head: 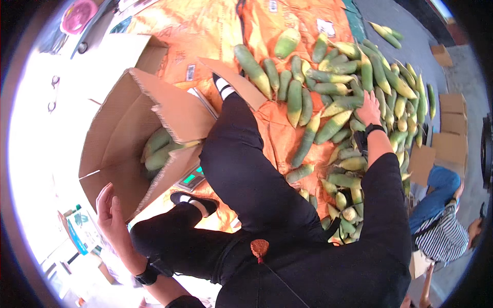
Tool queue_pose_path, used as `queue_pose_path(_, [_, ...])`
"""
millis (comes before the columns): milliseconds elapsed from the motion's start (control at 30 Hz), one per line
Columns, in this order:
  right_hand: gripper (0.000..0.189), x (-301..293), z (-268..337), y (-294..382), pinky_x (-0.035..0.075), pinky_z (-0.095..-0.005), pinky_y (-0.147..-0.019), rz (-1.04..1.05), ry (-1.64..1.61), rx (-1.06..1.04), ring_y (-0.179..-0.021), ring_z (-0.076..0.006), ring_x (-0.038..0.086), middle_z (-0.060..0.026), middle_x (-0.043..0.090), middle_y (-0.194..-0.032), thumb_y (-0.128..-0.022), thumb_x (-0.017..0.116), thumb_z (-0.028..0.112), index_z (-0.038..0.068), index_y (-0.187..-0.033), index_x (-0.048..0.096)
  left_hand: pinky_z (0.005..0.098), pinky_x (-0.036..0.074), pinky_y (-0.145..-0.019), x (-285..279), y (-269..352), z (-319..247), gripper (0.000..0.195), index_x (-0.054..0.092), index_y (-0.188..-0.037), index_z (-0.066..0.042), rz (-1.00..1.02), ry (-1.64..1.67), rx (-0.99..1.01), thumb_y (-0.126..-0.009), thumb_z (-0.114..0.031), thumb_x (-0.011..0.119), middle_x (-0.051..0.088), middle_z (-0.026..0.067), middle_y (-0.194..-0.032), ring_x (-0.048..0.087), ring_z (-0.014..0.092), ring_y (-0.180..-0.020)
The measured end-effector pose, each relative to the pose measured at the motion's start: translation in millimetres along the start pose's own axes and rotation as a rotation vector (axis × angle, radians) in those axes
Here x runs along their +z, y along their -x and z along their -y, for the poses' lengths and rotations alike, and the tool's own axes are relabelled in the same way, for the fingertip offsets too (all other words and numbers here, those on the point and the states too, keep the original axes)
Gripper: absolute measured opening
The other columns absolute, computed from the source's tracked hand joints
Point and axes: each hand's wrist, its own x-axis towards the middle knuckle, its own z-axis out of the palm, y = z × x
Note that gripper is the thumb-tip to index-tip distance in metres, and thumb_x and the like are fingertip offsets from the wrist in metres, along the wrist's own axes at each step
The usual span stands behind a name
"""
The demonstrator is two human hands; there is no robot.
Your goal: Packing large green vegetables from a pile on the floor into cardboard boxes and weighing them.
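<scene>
My right hand [369, 109] reaches out over a heap of green radishes [371, 73]. It touches the end of a green radish [344, 103] with a yellow tip; whether the fingers grip it cannot be made out. At the left, my left hand [111, 215] is raised, empty, with the thumb apart from the fingers. Beside it stands an open cardboard box [111, 127] with its flaps spread, and a few radishes [158, 148] lie inside. The box's lower part is partly hidden by a flap [173, 104].
A digital scale [191, 178] with a lit green display shows beside the box. Orange woven sheeting [192, 42] covers the floor. My legs [238, 154] lie between box and heap. Another person [443, 231] sits at the right near stacked cardboard boxes [450, 146]. A pink basin [79, 16] is far left.
</scene>
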Motion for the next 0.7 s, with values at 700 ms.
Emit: queue_pose_path(700, [0.049,-2.1,-35.6,50.8,0.047,-0.0358,-0.068,0.414,-0.441,0.003,-0.076,-0.0233,0.063,-0.0123,0.065,-0.087,-0.060,0.077,0.025,-0.006,-0.094,0.061,0.0228,0.044,-0.083,14.8,5.5,-9.5,0.023,0.063,-0.111,0.000,-0.196,0.078,0.052,-0.090,-0.006,0.055,0.064,0.0043,-0.106,0.055,0.010,-0.095])
